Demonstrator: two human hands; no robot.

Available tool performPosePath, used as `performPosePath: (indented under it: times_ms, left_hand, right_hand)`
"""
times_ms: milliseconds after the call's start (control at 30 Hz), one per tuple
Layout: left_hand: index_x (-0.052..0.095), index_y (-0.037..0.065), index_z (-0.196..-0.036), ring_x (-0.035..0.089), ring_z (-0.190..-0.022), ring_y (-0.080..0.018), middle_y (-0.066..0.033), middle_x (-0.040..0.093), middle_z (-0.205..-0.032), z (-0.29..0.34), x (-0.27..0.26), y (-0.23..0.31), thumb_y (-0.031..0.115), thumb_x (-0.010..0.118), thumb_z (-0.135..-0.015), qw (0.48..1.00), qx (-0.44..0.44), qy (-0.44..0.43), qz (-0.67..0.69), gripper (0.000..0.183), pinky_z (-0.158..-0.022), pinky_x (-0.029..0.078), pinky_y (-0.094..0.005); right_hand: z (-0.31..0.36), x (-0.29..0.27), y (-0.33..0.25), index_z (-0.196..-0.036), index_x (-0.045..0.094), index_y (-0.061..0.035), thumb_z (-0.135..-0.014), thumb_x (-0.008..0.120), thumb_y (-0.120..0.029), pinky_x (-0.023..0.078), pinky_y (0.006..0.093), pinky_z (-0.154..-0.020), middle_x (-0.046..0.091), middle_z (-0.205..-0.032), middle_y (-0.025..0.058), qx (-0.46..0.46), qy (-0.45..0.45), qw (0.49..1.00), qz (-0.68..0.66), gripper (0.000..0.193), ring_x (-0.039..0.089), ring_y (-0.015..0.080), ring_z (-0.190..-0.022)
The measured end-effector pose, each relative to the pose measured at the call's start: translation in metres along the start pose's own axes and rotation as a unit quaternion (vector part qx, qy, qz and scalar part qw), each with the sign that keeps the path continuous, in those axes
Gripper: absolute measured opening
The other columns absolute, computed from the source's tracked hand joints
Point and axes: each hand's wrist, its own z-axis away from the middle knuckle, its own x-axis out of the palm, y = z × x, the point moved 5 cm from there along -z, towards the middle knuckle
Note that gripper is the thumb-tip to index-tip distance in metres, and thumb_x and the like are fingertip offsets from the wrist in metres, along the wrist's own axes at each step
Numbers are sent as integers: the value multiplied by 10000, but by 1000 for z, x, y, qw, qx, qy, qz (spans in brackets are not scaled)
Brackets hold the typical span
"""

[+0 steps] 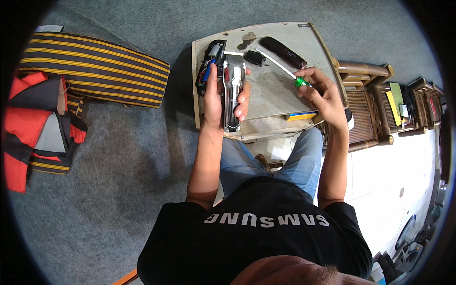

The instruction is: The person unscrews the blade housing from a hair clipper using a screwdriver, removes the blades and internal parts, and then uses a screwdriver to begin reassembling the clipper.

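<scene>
My left hand is closed around a silver hair clipper, its blade end pointing away from me. In my right hand is a screwdriver with a green handle, gripped by thumb and fingers; its shaft slants up and left, apart from the clipper. Beyond the left hand lies an opened device with dark casing, a small motor-like part and blue pieces showing, partly hidden by the hand. A small black part sits near the screwdriver's tip. Next to it rests a long dark casing.
Everything stands on a small worn table with dark stains and a yellow-and-blue item under its near edge. To the left is a striped cushioned bench with a red-and-black garment. Bamboo furniture stands on the right.
</scene>
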Motion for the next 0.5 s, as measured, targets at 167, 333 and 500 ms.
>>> performPosePath:
  times_ms: [167,333,500]
  left_hand:
    - [542,-36,-1198,551,-426,-197,-77,529,-608,-1,0,2,730,293,-1039,999,-15,-31,2,820,-453,531,-366]
    - [543,-23,-1121,576,-442,-218,-85,540,-586,0,-5,2,712,292,-1029,1000,-1,-27,7,782,-480,543,-378]
    - [544,-14,-1097,583,-452,-221,-94,550,-601,1,-7,3,691,290,-1031,1000,4,-17,15,752,-489,545,-372]
  right_hand:
    - [0,1,-1,-1233,660,1,-929,657,-142,491,252,-832,690,-983,31,-14,-15,1000,10,336,613,98,-897]
    - [0,2,-2,-1225,660,2,-930,656,-134,493,252,-835,692,-988,33,-15,-16,1000,18,325,612,99,-904]
    - [0,4,-3,-1217,660,4,-932,653,-129,490,249,-822,687,-966,27,-12,-16,1000,17,315,605,95,-882]
